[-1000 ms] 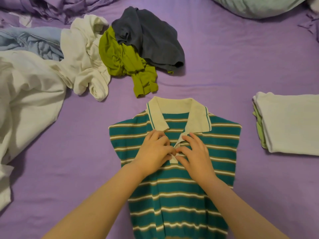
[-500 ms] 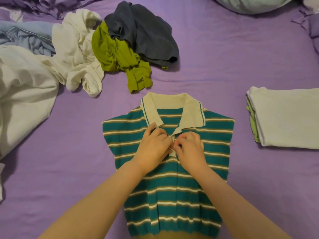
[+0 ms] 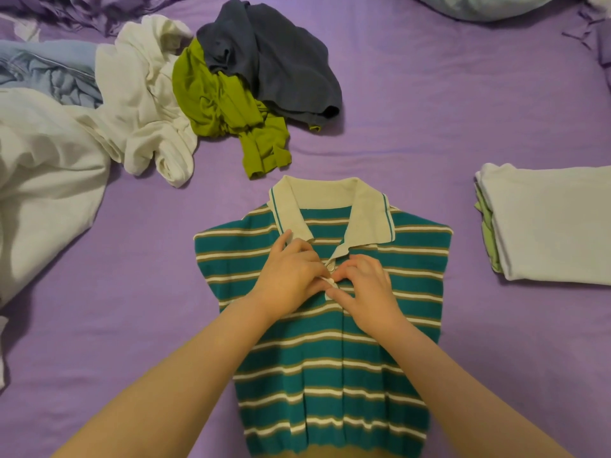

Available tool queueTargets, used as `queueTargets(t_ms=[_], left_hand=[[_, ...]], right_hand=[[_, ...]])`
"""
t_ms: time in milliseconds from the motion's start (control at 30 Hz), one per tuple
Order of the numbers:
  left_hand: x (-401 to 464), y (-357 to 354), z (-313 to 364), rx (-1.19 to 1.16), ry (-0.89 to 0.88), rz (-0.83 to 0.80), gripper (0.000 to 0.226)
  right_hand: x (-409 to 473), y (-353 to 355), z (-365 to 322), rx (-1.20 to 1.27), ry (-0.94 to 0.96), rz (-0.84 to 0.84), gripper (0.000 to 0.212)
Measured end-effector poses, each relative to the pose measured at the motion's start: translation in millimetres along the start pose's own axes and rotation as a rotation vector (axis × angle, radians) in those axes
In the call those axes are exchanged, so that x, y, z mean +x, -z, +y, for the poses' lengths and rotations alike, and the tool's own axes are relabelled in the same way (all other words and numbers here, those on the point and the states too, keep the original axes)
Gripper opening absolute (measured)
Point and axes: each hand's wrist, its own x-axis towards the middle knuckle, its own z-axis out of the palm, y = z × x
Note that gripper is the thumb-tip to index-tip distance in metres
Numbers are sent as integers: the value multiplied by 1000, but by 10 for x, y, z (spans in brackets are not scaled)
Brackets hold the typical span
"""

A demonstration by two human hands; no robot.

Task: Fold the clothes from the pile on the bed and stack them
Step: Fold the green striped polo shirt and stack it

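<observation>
I see both my left hand (image 3: 291, 276) and right hand (image 3: 370, 289) pinching the polo's (image 3: 330, 358) placket mid-bed, pile (image 3: 148, 104) far-left, stack (image 3: 555, 226) at the right edge.

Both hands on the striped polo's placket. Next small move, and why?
Probably finish fastening that button, then let go. The left hand and right hand both pinch the white placket of the striped polo, which lies flat and face up; one button shows just above the fingertips. Folding likely waits until the front is closed. The folded stack sits to the right.
</observation>
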Motion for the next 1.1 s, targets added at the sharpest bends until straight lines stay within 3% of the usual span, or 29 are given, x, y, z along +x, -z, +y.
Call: queueTargets(t_ms=[233,500,700,900,1100], left_hand=[[61,34,-116,-208,28,-75,25],[80,16,-125,-362,112,-3,16],[99,38,-92,-188,55,-49,23],[82,76,-82,95,-41,11,41],[109,325,-217,198,-110,78,20]], right_hand=[[16,11,26,-29,56,1,22],[29,69,63,133,30,15,12],[53,64,112,20,34,-65,11],[100,52,92,-107,18,-28,18],[265,160,48,-208,186,50,28]])
